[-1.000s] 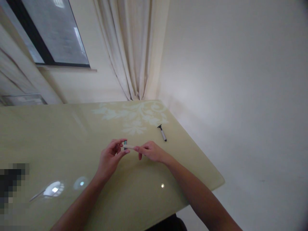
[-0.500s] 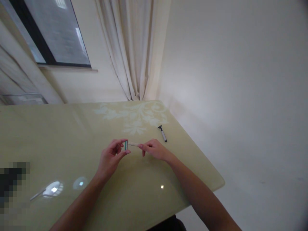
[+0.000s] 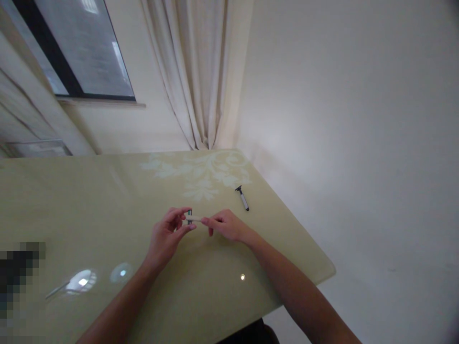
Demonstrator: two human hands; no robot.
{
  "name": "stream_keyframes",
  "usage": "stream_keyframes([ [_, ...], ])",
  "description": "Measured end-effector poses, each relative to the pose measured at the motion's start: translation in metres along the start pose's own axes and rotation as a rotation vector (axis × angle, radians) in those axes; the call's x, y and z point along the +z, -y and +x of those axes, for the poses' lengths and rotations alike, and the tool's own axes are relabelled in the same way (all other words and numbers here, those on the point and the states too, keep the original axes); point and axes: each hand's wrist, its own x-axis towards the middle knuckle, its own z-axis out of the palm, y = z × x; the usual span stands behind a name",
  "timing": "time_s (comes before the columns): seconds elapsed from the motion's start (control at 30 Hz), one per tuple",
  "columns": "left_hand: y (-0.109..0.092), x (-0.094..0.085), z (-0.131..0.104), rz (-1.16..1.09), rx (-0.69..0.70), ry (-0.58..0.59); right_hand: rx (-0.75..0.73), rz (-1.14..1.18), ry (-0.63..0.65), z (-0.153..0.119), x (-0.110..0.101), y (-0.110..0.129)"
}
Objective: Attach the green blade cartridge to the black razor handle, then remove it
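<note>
My left hand (image 3: 168, 234) pinches a small green razor head (image 3: 189, 216) between thumb and fingers, just above the glossy yellow-green table (image 3: 89, 200). My right hand (image 3: 225, 225) holds a pale, thin razor handle (image 3: 195, 219) by its near end, its tip touching the green head. Both hands hover near the middle of the table. A second razor (image 3: 243, 197), with a black head and a grey handle, lies on the table beyond my right hand.
The table's right edge and rounded corner (image 3: 328, 274) are close to my right forearm. A cream curtain (image 3: 195, 71) hangs at the far corner, and a window (image 3: 82, 48) is at upper left. A blurred dark patch (image 3: 17, 277) sits at the left edge.
Half a second ago the green head and the handle tip were slightly apart; now my right hand has moved left and the handle tip meets the head.
</note>
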Motion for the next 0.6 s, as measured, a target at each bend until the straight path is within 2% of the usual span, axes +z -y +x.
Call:
stream_keyframes([
  [0.13,-0.0004,-0.0003,-0.0007,0.009,0.001,0.018,0.016,-0.013,-0.054,0.0,-0.0024,-0.0009],
  [0.27,-0.001,0.0004,-0.0014,-0.004,0.008,0.016,-0.046,0.011,0.001,-0.0005,0.0022,0.0014],
  [0.43,0.0004,0.0009,-0.0012,0.026,0.019,0.021,0.008,-0.052,-0.085,0.0007,-0.0006,-0.0035],
  [0.6,-0.0008,-0.0004,-0.001,-0.002,0.002,0.012,-0.051,-0.01,-0.036,0.0002,0.0004,-0.0023],
])
